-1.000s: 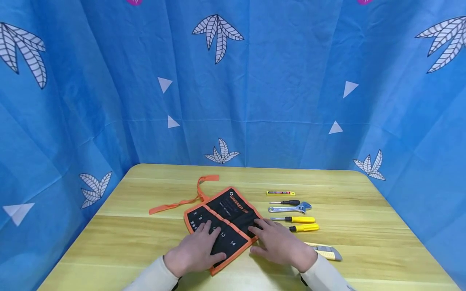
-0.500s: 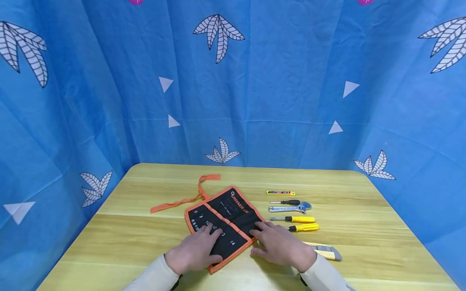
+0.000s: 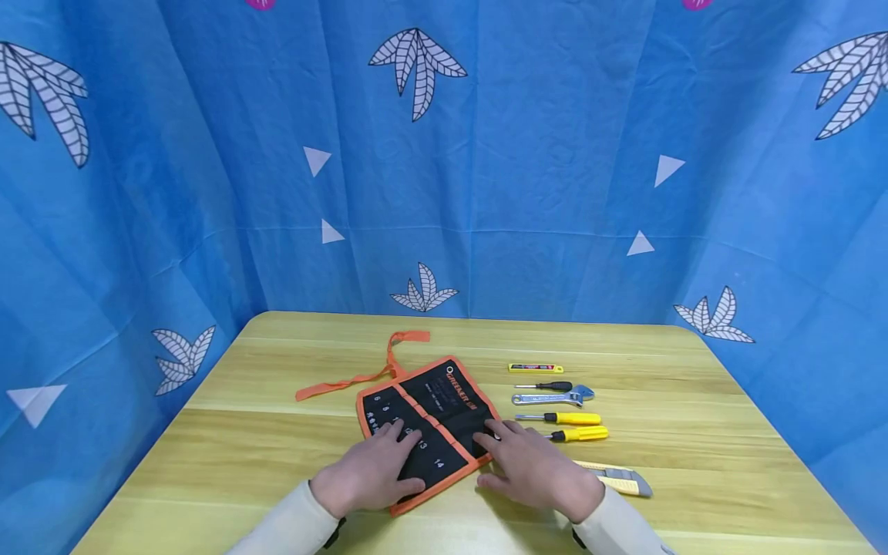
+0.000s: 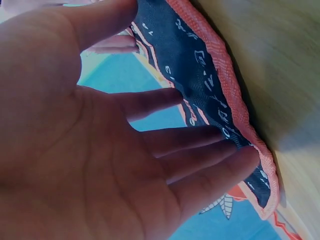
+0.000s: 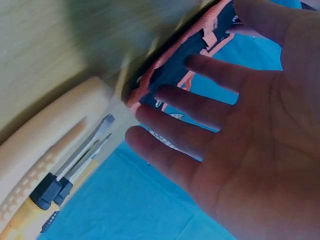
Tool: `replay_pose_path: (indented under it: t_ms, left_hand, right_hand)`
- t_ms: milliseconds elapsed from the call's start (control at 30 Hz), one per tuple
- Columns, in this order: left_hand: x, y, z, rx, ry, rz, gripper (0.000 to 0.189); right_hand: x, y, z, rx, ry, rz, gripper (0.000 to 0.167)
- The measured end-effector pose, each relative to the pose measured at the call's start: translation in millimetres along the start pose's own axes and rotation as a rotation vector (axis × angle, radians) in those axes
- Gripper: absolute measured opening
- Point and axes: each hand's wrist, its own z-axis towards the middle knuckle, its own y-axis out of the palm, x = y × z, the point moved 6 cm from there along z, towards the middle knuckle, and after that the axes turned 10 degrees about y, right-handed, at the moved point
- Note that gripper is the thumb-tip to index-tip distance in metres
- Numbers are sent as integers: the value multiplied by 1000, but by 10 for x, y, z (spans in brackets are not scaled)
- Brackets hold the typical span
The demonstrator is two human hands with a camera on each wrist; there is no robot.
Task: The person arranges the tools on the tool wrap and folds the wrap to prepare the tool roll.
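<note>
A black tool roll (image 3: 454, 397) with orange trim and printed numbers lies spread at a slant on the table. My left hand (image 3: 371, 474) rests over its numbered pocket side, fingers extended. In the left wrist view those fingertips (image 4: 247, 157) touch the black cloth (image 4: 200, 60) near the orange border. My right hand (image 3: 534, 466) is at the roll's right corner, thumb apart and fingers spread. The right wrist view has its fingertips (image 5: 167, 92) at the dark fabric (image 5: 175, 65). Neither hand grips anything.
Right of the roll lie a yellow blade case (image 3: 536, 368), a small black screwdriver (image 3: 553, 386), an adjustable wrench (image 3: 555, 398) and two yellow-handled screwdrivers (image 3: 577, 418). A utility knife (image 3: 624, 482) is partly behind my right hand. Orange ties (image 3: 347, 383) trail left. Behind hangs a blue curtain (image 3: 555, 154).
The tool roll has turned slightly clockwise: its upper part and ties shifted right, its near corner left. My left hand has shifted slightly with it; the right has barely moved.
</note>
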Motion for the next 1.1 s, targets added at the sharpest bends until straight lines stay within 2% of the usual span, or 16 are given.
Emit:
replay_pose_path:
  t_ms: [233,433,567,733,933,1100]
  left_hand:
    - [-11,5,1,12,-7,20,81]
    - [-72,-29,5,4,21,-7,82]
    - [-122,-33,-5,-14,35,-34,81]
    - [-154,-26,1,-23,40,-16,78]
    - [-108,-20,12,-30,46,18,77]
    - [-113,-18,19,-21,43,15,78]
  right_hand:
    - [5,39,5,-15,18,-26,64]
    - [-29,18,-27,8,2,-63,62]
    - [-37,-6,-47,-1,-9,-47,58]
    - [-19,-54,-31,56,-46,-16,46]
    - [-29,-35,6,155,-91,-90,41]
    - [-17,7,34,156,-90,-118,40]
